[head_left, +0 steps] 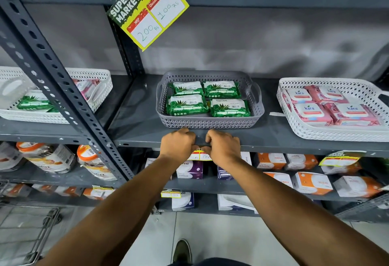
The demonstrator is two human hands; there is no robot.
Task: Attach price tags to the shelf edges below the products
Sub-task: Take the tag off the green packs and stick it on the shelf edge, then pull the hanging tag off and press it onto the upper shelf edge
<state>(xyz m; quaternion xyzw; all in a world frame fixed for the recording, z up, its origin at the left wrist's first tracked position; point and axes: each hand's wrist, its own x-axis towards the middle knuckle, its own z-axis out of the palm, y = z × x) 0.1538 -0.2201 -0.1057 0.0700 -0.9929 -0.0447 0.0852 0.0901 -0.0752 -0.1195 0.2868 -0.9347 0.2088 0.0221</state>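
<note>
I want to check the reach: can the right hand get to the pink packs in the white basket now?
Probably yes. The right hand is at the shelf edge, and the white basket is open-topped, with bare shelf between.

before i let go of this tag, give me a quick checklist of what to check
1. Both hands on the tag: ok, left hand and right hand pinch the yellow paper price tag.
2. Tag at the grey metal shelf edge: ok.
3. Tag below its product: ok, it sits under the grey perforated plastic basket of green wipe packs.
4. Tag stuck firmly: cannot tell, hands hide the top.
5. Tag level: cannot tell.
</note>
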